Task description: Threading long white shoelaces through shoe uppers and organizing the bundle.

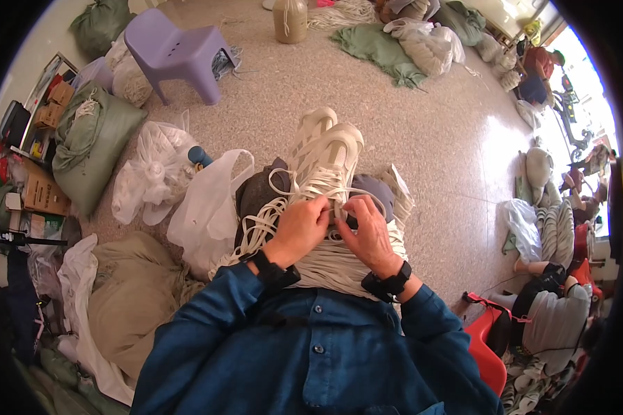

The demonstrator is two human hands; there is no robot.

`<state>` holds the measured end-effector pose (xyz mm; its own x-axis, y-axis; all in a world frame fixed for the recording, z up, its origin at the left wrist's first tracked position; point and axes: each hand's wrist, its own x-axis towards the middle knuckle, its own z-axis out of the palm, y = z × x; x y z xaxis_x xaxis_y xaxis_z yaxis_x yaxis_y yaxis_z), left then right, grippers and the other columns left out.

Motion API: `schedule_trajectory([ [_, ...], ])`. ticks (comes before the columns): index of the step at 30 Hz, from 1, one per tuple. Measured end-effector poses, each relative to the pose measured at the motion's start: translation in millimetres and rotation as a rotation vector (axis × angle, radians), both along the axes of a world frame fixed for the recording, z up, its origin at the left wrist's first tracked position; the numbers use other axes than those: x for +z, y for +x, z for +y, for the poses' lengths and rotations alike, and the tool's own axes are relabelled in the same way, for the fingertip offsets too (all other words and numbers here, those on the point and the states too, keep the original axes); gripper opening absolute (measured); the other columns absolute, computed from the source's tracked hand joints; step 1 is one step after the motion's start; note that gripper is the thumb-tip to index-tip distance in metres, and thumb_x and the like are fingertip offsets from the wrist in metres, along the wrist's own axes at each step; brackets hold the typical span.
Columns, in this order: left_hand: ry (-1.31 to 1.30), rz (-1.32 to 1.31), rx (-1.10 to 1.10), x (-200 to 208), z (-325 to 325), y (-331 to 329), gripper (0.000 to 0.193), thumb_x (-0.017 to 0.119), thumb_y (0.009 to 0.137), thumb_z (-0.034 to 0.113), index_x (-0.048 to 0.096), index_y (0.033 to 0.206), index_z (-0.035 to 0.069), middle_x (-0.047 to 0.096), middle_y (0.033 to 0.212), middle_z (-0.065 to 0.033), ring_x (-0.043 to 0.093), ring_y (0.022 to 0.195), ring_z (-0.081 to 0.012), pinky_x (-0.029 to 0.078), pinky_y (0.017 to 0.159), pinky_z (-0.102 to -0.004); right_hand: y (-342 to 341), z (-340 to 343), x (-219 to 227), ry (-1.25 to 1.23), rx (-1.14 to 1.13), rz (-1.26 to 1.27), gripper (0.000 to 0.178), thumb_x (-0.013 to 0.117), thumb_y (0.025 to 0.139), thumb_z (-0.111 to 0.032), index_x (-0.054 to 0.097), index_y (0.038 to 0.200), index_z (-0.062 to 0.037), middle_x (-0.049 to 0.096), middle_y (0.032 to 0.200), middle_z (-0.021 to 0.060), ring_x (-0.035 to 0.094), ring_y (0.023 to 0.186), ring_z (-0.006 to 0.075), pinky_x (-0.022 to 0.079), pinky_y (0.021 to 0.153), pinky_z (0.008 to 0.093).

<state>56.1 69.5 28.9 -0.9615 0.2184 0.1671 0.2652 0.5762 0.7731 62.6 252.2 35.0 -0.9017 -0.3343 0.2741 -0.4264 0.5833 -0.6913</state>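
Across my lap lies a thick heap of cream flat cords [325,273], with loose loops [266,221] spilling over to the left. Beyond my knees, two rounded cream shapes [336,149] stick out from the heap; I cannot tell whether they are sneakers or folded bundles of cord. My left hand [301,227] is closed, thumb and fingers pinching a strand of cord. Just right of it, my right hand [367,232] also pinches the cord, its fingertips almost meeting the left ones. The fingertips partly cover the spot where the strands cross.
A white plastic bag [208,207] and a knotted clear bag [152,169] lie left of my knees. Further off are a purple chair [176,55], green sacks [97,145] and a tan jug [290,21]. At the right, a red chair [488,346] stands close; other people sit beyond.
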Motion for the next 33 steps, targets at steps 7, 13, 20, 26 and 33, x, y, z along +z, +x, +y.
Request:
schedule_trajectory([
  [7, -0.228, -0.049, 0.125, 15, -85, 28, 0.004, 0.066, 0.085, 0.006, 0.063, 0.085, 0.004, 0.065, 0.069, -0.0135, 0.067, 0.064, -0.0303, 0.050, 0.057, -0.0401, -3, -5, -4, -0.119, -0.020, 0.022, 0.027, 0.070, 0.082, -0.002, 0.058, 0.106, -0.0011, 0.057, 0.113, 0.0188, 0.057, 0.103, 0.0386, 0.049, 0.087, 0.0426],
  [13, -0.074, -0.009, 0.009, 18, -72, 37, 0.012, 0.071, 0.085, 0.005, 0.064, 0.093, 0.000, 0.065, 0.088, -0.0105, 0.065, 0.066, -0.0234, 0.052, 0.057, -0.0324, -35, -14, 16, 0.088, 0.063, 0.279, 0.027, 0.065, 0.080, 0.001, 0.063, 0.106, -0.0006, 0.055, 0.125, 0.0195, 0.052, 0.119, 0.0419, 0.043, 0.099, 0.0495],
  [20, -0.089, 0.141, 0.035, 24, -54, 25, 0.017, 0.074, 0.083, 0.006, 0.064, 0.097, 0.003, 0.063, 0.090, -0.0091, 0.065, 0.077, -0.0263, 0.052, 0.064, -0.0342, -30, -10, 28, 0.135, 0.198, 0.217, 0.012, 0.068, 0.082, -0.004, 0.062, 0.092, -0.0056, 0.063, 0.089, 0.0105, 0.060, 0.088, 0.0323, 0.045, 0.087, 0.0460],
  [26, -0.203, 0.392, -0.084, 19, -35, 0, 0.026, 0.075, 0.077, 0.006, 0.064, 0.099, 0.005, 0.060, 0.098, -0.0086, 0.060, 0.093, -0.0284, 0.048, 0.080, -0.0392, -3, 3, 28, 0.152, 0.060, 0.116, 0.012, 0.066, 0.086, -0.005, 0.061, 0.096, -0.0046, 0.065, 0.081, 0.0128, 0.062, 0.070, 0.0352, 0.048, 0.065, 0.0435],
  [33, -0.292, 0.475, -0.089, 11, -28, -2, 0.025, 0.078, 0.076, 0.016, 0.065, 0.097, 0.008, 0.057, 0.095, -0.0061, 0.055, 0.092, -0.0252, 0.040, 0.089, -0.0411, 10, 2, 22, -0.026, -0.067, -0.122, 0.015, 0.069, 0.088, -0.009, 0.061, 0.098, -0.0016, 0.064, 0.075, 0.0157, 0.065, 0.065, 0.0324, 0.049, 0.058, 0.0391],
])
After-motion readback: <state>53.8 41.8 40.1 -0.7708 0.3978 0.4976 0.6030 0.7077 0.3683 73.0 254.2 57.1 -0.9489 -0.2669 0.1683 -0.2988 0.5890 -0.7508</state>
